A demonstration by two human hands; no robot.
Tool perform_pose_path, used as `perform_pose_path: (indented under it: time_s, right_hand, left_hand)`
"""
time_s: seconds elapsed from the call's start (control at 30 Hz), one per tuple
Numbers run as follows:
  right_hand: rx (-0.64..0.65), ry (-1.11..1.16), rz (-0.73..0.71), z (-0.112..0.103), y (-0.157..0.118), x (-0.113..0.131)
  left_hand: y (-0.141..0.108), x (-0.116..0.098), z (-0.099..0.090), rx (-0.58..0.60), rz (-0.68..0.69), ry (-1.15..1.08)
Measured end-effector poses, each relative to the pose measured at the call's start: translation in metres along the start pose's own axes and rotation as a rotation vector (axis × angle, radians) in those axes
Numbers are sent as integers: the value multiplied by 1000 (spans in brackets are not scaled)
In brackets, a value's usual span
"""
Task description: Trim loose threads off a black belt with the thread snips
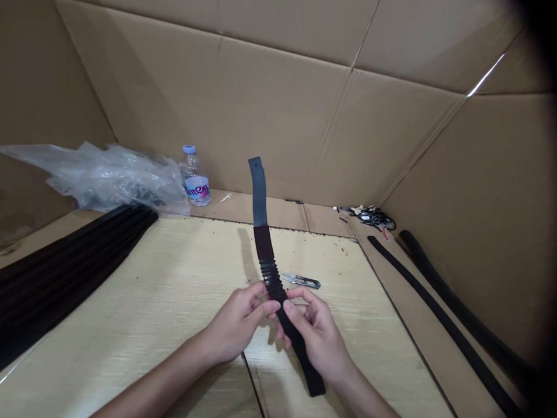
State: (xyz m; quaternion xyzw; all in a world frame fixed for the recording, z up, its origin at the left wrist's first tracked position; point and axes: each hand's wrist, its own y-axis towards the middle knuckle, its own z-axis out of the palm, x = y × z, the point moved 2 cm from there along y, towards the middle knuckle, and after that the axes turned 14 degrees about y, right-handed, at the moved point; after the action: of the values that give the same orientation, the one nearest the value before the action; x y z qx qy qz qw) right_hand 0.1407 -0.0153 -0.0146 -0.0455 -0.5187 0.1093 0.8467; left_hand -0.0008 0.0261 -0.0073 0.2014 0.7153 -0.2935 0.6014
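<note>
A flat black strap [263,247] with a ribbed section in its middle is held up in front of me, its smooth far end rising over the table. My left hand [241,319] pinches its left edge just below the ribs. On the opposite edge, at about the same height, my right hand [317,331] grips it between thumb and fingers. The lower end of the strap hangs past my right palm. Behind the right hand, a small pair of thread snips [302,281] lies on the table.
Several long black strips [78,255] lie at the left beneath a clear plastic bag [126,177]. A water bottle [196,180] stands at the back. Black scraps [376,217] are heaped at the back right, near two long black strips [439,313]. Cardboard walls [282,116] surround the table [174,278].
</note>
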Motion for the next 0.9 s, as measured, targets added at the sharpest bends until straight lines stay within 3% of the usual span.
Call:
perform_pose_path:
  time_s: [0.2, 0.43, 0.6, 0.77, 0.9]
  right_hand:
    - [-53, -25, 65, 1, 1, 1]
    - [-183, -69, 185, 4, -3, -1]
    - [-129, -85, 231, 4, -2, 1]
    - [-8, 34, 215, 4, -1, 2]
    - [-45, 12, 168, 6, -2, 2]
  left_hand:
    - [-1, 1, 1, -53, -8, 37]
    - [-2, -3, -3, -196, 28, 80]
    - [-4, -8, -2, -172, 26, 41]
    - [-6, -10, 7, -36, 14, -35]
    - [-6, -11, 8, 9, 11, -15]
